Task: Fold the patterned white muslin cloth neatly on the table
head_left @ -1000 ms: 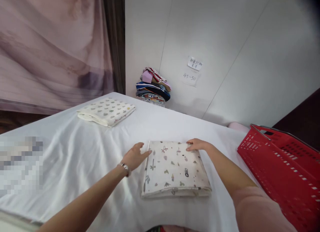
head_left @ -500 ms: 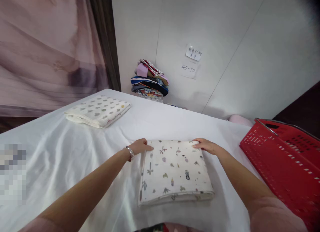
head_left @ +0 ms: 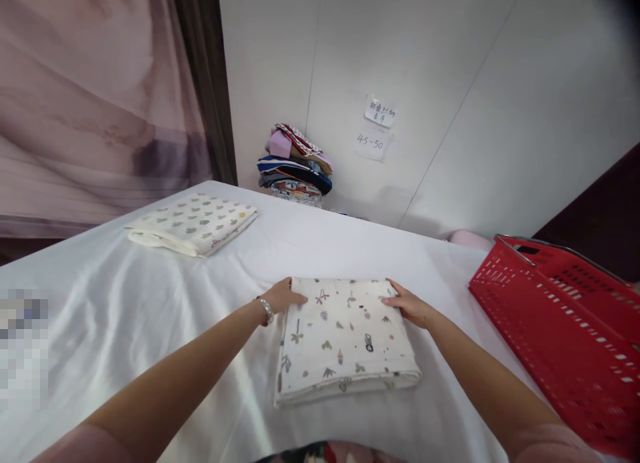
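Left hand point(head_left: 281, 296) pinches the far left corner of the folded cloth point(head_left: 345, 350), thumb on top, fingers partly hidden; right hand point(head_left: 413, 308) pinches the far right corner likewise. Paired grip probably keeps the layers square. Cloth lies on the white table point(head_left: 320, 236), straight before the wearer, between a second patterned cloth point(head_left: 195, 223), far left, and the red basket point(head_left: 565, 330), right. One second ago: left hand spread, beside the cloth, not gripping.

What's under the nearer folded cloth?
The nearer folded cloth rests on the white sheet, visible around it. The left grip and right grip have thumbs over its far corners; whether fingers or anything else lie beneath is hidden.
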A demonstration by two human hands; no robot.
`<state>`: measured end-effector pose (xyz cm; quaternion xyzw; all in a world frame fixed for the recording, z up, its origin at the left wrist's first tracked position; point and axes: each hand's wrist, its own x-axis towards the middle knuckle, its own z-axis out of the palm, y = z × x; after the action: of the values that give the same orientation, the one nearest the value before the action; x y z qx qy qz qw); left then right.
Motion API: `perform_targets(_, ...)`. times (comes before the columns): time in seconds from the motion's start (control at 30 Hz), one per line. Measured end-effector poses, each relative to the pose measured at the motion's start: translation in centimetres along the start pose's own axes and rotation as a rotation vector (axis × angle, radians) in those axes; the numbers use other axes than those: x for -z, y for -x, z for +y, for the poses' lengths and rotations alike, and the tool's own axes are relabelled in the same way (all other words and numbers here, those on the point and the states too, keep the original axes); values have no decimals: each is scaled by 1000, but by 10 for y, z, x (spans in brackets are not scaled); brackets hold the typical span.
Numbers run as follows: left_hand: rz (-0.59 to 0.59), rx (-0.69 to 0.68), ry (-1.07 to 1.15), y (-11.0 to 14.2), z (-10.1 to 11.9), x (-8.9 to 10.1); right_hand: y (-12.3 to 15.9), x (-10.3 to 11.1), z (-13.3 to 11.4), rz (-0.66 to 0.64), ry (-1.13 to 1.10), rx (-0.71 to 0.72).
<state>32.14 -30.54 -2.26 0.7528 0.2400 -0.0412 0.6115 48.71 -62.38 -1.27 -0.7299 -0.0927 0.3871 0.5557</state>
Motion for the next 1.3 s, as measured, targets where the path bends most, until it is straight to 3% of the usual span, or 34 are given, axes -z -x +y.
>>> perform_targets(0.13,71,-141,66,4,27,8,7,-3,-24,36,-67,155)
perform_targets(0.27,203,-417,61,10,92,37,16,2,-87,52,-31,455)
perform_targets(0.37,351,-694,-19,24,140,55,19,5,-131,195,4,707)
perform_targets(0.43,439,-846,-135,38,150,60,21,3,-141,314,33,836)
perform_targets(0.5,495,-934,-296,52,133,58,24,-2,-126,429,124,913)
perform_targets(0.6,422,-1059,-583,70,61,47,31,-12,-59,524,357,922)
perform_targets(0.7,151,-1155,-815,87,-27,31,41,-20,28,339,555,816)
perform_targets(0.73,66,-1168,-851,94,-50,26,44,-22,53,258,599,786)
perform_targets(0.8,32,-1109,-866,107,-79,17,50,-23,86,204,598,736)
perform_targets(0.9,32,-1024,-831,123,-82,11,57,-19,93,157,581,656)
perform_targets(1.03,33,-897,-734,133,-55,10,65,-22,57,151,622,642)
perform_targets(1.17,155,-749,-642,129,-41,2,69,-48,32,227,658,695)
perform_targets(1.3,191,-742,-597,119,-46,-8,63,-74,44,92,851,627)
